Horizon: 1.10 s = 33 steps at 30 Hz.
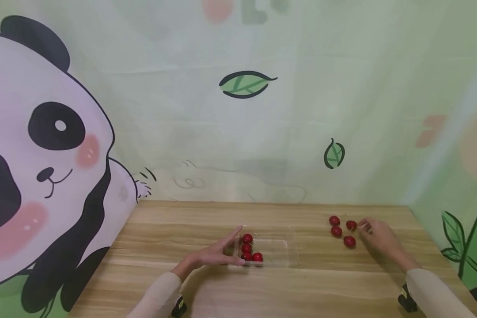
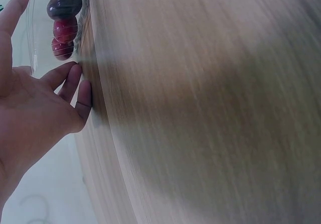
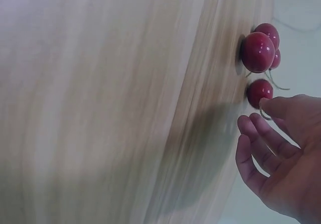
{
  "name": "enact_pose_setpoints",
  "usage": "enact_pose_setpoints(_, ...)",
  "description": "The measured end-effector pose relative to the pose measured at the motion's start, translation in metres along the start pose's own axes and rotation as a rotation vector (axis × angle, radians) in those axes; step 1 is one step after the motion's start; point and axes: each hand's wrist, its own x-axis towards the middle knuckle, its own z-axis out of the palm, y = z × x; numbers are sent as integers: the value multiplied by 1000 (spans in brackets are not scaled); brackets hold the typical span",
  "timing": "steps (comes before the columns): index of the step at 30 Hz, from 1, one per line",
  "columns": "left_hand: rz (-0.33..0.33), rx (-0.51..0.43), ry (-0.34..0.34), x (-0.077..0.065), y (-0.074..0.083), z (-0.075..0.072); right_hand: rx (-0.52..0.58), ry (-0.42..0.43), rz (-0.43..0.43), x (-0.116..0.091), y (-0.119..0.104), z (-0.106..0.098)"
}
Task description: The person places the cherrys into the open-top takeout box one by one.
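A clear plastic box [image 1: 274, 264] sits mid-table with several red cherries [image 1: 247, 248] along its left side. My left hand [image 1: 214, 255] spreads across the box's left end, thumb and a straight finger at its near and far corners. In the left wrist view the other fingers [image 2: 83, 96] bend loosely beside the box. Toward the right of the table, my right hand [image 1: 381, 238] reaches to a cherry [image 3: 260, 92] with a curved green stem. One fingertip overlaps that cherry near its stem, while the remaining fingers curl loosely and apart.
More cherries [image 1: 336, 231] lie on the wooden table [image 1: 238, 291] just left of my right hand. Behind the table's far edge hangs a cloth backdrop [image 1: 246, 145] printed with a panda and leaves. Dark wrist devices [image 1: 407, 300] sit at both sleeves.
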Motion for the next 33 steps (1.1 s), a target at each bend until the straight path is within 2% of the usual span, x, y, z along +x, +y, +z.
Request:
enact_pose_setpoints(5,1,2,2,1,0,1,-20,0,11,4,2,1)
enact_pose_setpoints(11,-3,6,2,2,1,1,-47,-55,35,6,0,0)
enact_pose_setpoints(18,-9,2,3,0,3,0,-43,-61,18,8,3,2)
enact_pose_setpoints(27,-14,1,-4,0,2,1,-61,-63,5,1,7,-4)
enact_pose_setpoints(33,-4,-5,-7,0,2,0,-48,-62,43,-5,5,-10)
